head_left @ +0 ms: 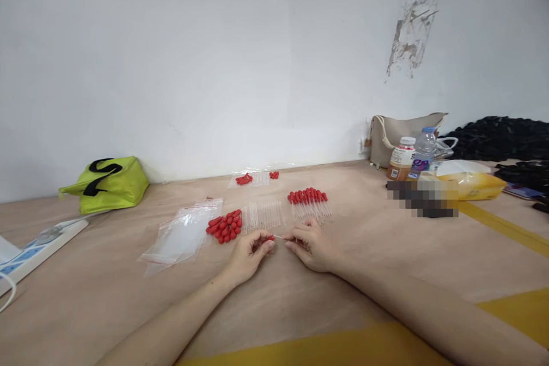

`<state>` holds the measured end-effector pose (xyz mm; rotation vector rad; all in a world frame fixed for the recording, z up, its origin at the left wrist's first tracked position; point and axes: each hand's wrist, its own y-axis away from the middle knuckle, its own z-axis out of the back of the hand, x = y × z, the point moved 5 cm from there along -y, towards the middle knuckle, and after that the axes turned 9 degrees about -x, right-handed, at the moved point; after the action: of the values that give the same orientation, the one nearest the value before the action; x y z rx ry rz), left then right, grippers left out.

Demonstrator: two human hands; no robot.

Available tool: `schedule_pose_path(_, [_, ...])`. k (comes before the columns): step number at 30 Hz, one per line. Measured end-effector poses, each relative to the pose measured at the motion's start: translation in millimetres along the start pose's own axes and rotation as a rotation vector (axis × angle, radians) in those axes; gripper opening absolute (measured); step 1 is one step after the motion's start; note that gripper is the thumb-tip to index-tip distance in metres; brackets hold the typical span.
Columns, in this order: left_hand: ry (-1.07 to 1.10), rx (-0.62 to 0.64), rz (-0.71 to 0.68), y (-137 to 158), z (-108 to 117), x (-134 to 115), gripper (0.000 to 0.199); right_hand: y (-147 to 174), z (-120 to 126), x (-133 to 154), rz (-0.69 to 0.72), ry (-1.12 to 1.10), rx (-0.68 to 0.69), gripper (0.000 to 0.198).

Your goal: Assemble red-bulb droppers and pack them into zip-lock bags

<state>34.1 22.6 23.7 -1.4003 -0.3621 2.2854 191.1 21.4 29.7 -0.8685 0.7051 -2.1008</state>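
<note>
My left hand [253,253] pinches a red rubber dropper bulb [270,238] between thumb and fingers. Facing it, my right hand [312,245] is closed on a thin clear dropper tube [278,237], whose tip meets the bulb or lies right against it; I cannot tell which. A pile of loose red bulbs [223,226] lies beyond my left hand. Next to the pile is a row of bare clear tubes [262,215]. Past my right hand lie several droppers with red bulbs on their ends [307,197], side by side.
Clear zip bags [182,234] lie left of the bulbs; another bag of parts [255,178] is near the wall. A green bag [114,183] and power strip [43,249] sit left. Bottles [402,159], a tissue pack [476,183] and a beige bag [388,131] stand right.
</note>
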Motion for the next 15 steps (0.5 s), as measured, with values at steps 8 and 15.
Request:
schedule_pose_path(8, [-0.174,0.046,-0.054,5.3,-3.1,-1.9,0.020,0.6,-2.2,-13.4,0.081,0.059,0.115,0.019])
schedule_pose_path(15, [-0.353,0.084,-0.196,9.8,-7.8,-13.9,0.022,2.4,0.9,-6.3,0.114,0.181,0.117,0.021])
